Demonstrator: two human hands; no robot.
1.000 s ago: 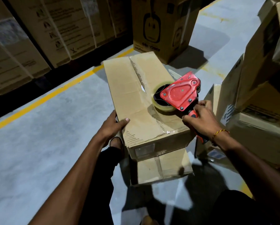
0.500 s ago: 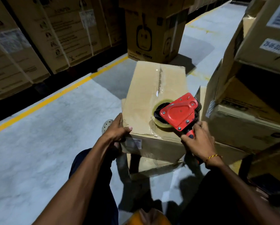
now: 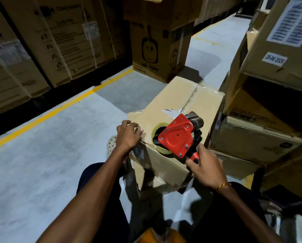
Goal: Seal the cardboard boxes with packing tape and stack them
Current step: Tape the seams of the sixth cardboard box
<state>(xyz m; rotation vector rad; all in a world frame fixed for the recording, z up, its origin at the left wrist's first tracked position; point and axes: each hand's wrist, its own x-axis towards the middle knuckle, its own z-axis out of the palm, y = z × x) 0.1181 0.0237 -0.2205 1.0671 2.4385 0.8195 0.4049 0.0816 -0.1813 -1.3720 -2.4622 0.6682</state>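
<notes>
- Cardboard box (image 3: 174, 102) on floor (image 3: 41, 163), beside stacked cartons (image 3: 262, 134).
- Left hand (image 3: 128, 136) curls over box's near-left top corner.
- Right hand (image 3: 205, 170) grips red tape dispenser (image 3: 177, 135) at box's near edge.

The cardboard box (image 3: 178, 109) stands on the floor (image 3: 41, 163) between the two hands, with the left hand (image 3: 128, 135) on its near left corner. The tape dispenser (image 3: 178, 137) lies on the box's near edge, just before the right hand (image 3: 205, 165). Right of the right hand is a stack of boxes (image 3: 269, 95); behind both hands stands another box (image 3: 159, 50).
</notes>
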